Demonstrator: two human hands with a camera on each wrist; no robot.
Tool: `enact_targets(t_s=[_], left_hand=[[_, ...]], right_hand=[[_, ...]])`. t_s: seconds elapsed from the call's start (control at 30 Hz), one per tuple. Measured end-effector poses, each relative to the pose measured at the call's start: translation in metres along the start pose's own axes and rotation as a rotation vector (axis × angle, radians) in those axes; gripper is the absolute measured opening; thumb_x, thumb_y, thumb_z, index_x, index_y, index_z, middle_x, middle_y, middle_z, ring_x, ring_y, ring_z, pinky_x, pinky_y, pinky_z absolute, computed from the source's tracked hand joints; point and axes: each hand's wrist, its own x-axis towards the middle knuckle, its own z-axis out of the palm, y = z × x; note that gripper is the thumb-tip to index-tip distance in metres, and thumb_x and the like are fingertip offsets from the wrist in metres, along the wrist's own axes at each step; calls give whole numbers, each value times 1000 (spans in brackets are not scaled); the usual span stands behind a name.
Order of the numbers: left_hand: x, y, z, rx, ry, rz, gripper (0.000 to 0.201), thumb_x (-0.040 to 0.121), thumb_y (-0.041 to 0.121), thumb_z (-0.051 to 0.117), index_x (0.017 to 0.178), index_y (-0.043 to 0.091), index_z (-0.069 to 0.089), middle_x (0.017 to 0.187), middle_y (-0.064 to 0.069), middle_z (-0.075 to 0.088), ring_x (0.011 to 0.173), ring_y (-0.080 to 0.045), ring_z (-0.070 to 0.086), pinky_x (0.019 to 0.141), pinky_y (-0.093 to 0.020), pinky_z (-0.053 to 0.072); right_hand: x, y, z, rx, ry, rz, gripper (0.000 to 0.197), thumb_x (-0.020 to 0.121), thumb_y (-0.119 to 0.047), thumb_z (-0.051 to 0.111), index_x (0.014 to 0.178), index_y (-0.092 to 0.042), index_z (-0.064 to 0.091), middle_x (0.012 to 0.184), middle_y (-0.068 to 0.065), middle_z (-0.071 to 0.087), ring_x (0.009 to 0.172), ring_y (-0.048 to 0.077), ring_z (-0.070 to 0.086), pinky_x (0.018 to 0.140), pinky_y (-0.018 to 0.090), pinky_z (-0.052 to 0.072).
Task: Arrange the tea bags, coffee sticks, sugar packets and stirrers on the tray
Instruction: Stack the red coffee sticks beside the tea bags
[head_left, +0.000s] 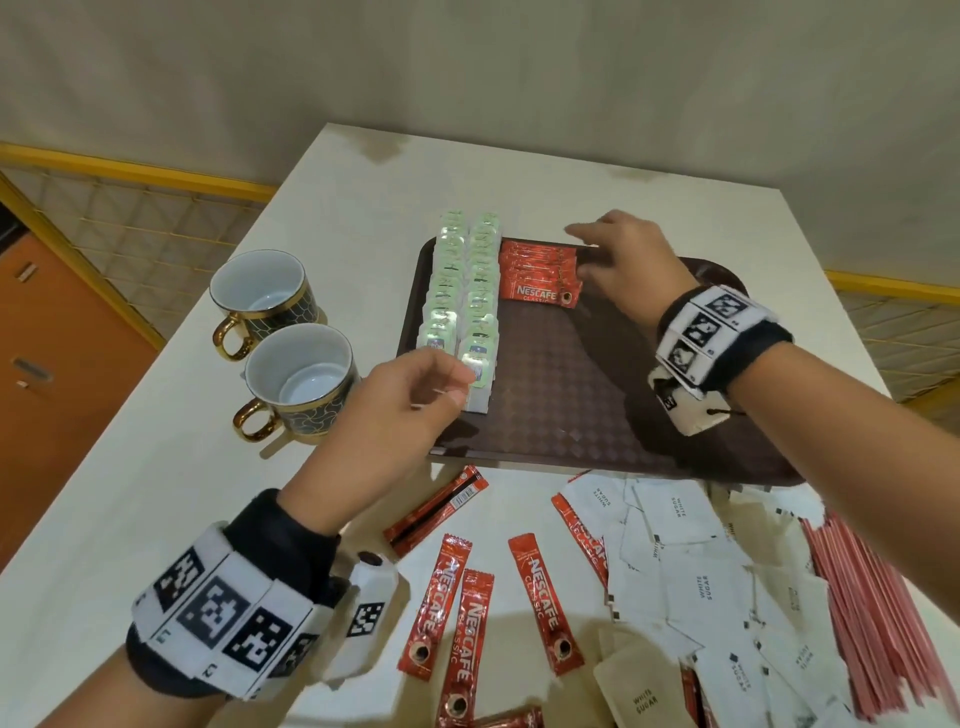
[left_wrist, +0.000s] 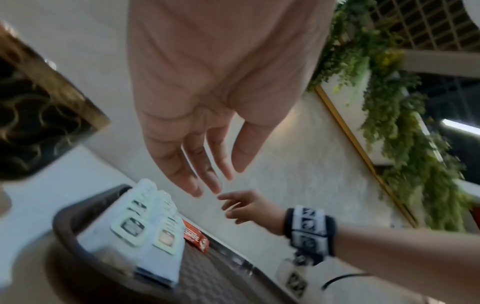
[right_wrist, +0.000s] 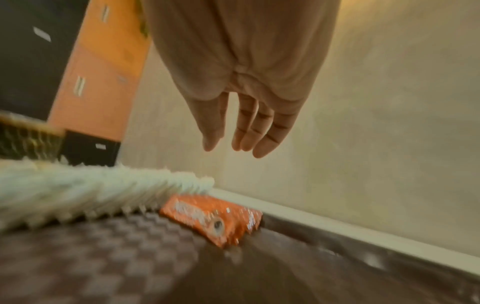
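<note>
Upper centre of the head view, the right hand (head_left: 626, 260) hovers with fingers apart and empty over the coffee sticks (head_left: 540, 275) stacked on the tray (head_left: 571, 410) beside the tea bags (head_left: 465, 291). Below, the left hand (head_left: 410, 400) hangs relaxed and empty. Coffee placement seems underway; next, gather the loose sticks (head_left: 457, 597) at lower centre.

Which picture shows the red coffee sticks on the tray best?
The head view: the coffee sticks lie sharp and readable on the tray. The left wrist view shows only a blurred sliver; the right wrist view shows them blurred.

Beige wall (head_left: 467, 62), orange cabinet (head_left: 57, 332)
</note>
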Motion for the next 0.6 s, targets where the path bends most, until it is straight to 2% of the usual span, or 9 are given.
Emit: enact_targets(t_s=[0.07, 0.13, 0.2, 0.27, 0.33, 0.4, 0.43, 0.5, 0.6], left_hand=[[-6, -2, -6, 232, -86, 35, 10, 97, 23, 57, 101, 29, 64, 100, 14, 67, 93, 0, 61, 78, -12, 44], [-12, -3, -9, 490, -190, 74, 13, 97, 28, 56, 107, 30, 63, 97, 16, 65, 88, 1, 59, 72, -11, 42], [-18, -5, -8, 773, -285, 136, 20, 97, 36, 53, 114, 28, 61, 105, 10, 65, 91, -5, 60, 76, -17, 48], [-20, -10, -4, 1019, -375, 195, 28, 98, 41, 48, 116, 23, 59, 109, 4, 62, 92, -11, 58, 74, -22, 47], [-21, -20, 2, 1156, -449, 230, 35, 97, 45, 45, 116, 19, 59, 101, 0, 54, 90, -14, 53, 69, -24, 38], [-22, -27, 9, 1189, -449, 175, 35, 96, 46, 45, 113, 17, 56, 98, -2, 50, 90, -18, 54, 67, -27, 38], [-23, -30, 12, 1188, -435, 130, 33, 97, 44, 46, 113, 17, 54, 100, -3, 51, 91, -20, 55, 67, -28, 40], [-24, -34, 18, 1171, -387, 72, 29, 99, 41, 46, 112, 16, 49, 106, -6, 54, 92, -22, 58, 70, -30, 45], [-23, -38, 21, 1165, -381, 31, 25, 100, 36, 45, 112, 14, 47, 111, -9, 54, 98, -25, 56, 79, -33, 47]], right_hand=[[-30, -12, -20, 51, 39, 2, 47, 89, -12, 66, 135, -13, 57, 115, 14, 61, 109, 28, 56, 89, 22, 34], [-68, -32, -36, 108, 28, -25, 43, 88, -17, 68, 130, -15, 61, 112, 10, 64, 104, 22, 59, 86, 18, 34], [-112, -57, -39, 166, -105, -4, 39, 88, -27, 69, 126, -19, 65, 109, 1, 66, 98, 12, 60, 88, 21, 42], [-152, -83, -33, 157, -311, 18, 40, 86, -45, 66, 119, -22, 67, 101, -6, 66, 88, 6, 59, 85, 27, 50], [-185, -104, -22, 79, -487, 18, 49, 81, -65, 59, 106, -24, 66, 94, -10, 61, 79, 4, 54, 78, 26, 51], [-207, -118, -8, -59, -597, 18, 65, 75, -79, 50, 102, -20, 58, 95, -8, 56, 82, 9, 53, 76, 30, 49], [-214, -122, 0, -134, -627, 19, 69, 74, -80, 50, 104, -18, 55, 101, -4, 55, 88, 14, 54, 77, 33, 49], [-224, -126, 14, -218, -646, 40, 67, 76, -73, 58, 111, -16, 49, 112, 1, 51, 97, 21, 54, 77, 35, 48], [-230, -127, 33, -209, -619, 41, 51, 88, -42, 66, 123, -14, 43, 121, 6, 46, 101, 26, 55, 75, 34, 47]])
